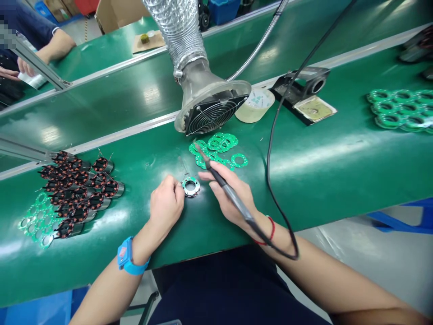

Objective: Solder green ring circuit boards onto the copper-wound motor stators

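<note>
My left hand (167,201) is closed, its thumb and fingertips pressed against the left edge of a motor stator (191,194). A green and white ring board with a round hole lies on top of this stator, and thin wires stick up behind it. My right hand (233,194) grips a soldering iron (233,197) by its dark handle. The iron's tip points up and left, over a pile of green ring boards (221,142), apart from the stator. One loose ring board (239,160) lies at the pile's right side.
Several copper-wound stators (81,194) stand at left beside a green board panel (37,221). A fume hood (216,108) hangs over the bench. Behind are a tape roll (255,106) and an iron stand (304,92); more ring boards (401,108) lie right. Another person's arm (57,45) rests far left.
</note>
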Demonstrator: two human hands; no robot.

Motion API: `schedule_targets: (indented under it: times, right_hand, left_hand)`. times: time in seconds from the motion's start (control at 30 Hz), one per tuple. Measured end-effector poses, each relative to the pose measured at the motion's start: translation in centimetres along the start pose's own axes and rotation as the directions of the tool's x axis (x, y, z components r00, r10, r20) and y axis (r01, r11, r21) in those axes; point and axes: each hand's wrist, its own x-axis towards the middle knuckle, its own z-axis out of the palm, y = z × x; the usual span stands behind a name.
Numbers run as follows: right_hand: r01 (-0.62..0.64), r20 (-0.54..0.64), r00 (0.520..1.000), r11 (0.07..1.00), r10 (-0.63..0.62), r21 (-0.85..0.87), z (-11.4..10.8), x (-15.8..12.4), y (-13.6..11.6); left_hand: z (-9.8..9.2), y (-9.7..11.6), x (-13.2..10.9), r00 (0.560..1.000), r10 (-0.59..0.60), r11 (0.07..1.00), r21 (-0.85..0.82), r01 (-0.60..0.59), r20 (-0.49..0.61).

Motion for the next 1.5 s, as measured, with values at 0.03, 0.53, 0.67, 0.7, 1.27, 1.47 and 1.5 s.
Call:
schedule_targets:
  times: [0.03, 0.53, 0.67, 0.7, 1.27, 1.47, 1.5]
  right_hand:
    - [-0.012, 0.038, 0.999, 0.999, 0.014, -0.033, 0.2, 0.1, 0.2]
    - [-0.061, 0.118, 0.991, 0.995, 0.071, -0.085, 1.8, -0.3, 0.1]
    - [-0.084, 0.071, 0.993, 0.992, 0.091, -0.097, 2.1, -0.5, 0.1]
    - [-0.087, 0.060, 0.994, 0.992, 0.093, -0.094, 2.1, -0.6, 0.0]
    - [-0.083, 0.075, 0.993, 0.994, 0.088, -0.072, 2.5, -0.8, 0.9]
    - [-0.084, 0.020, 0.996, 0.991, 0.086, -0.109, 2.3, -0.8, 1.0]
    - [-0.083, 0.021, 0.996, 0.990, 0.086, -0.115, 2.4, -0.8, 1.0]
  left_hand:
    - [0.0, 0.0, 0.0, 1.000, 0.000, 1.000, -0.006, 0.000, -0.003]
    - [0.6, -1.2, -0.2, 0.975, 0.188, 0.921, -0.365, -0.134, 0.116]
    - [1.7, -0.7, -0.8, 0.967, 0.236, 0.955, -0.204, -0.214, 0.092]
    - [1.9, -0.5, -0.8, 0.971, 0.229, 0.960, -0.184, -0.213, 0.069]
    - [1.3, -1.2, -0.9, 0.975, 0.211, 0.925, -0.337, -0.176, 0.068]
    - [1.4, -0.3, -1.8, 0.966, 0.239, 0.950, -0.233, -0.210, 0.102]
    - [1.5, -0.2, -1.8, 0.972, 0.216, 0.959, -0.208, -0.194, 0.088]
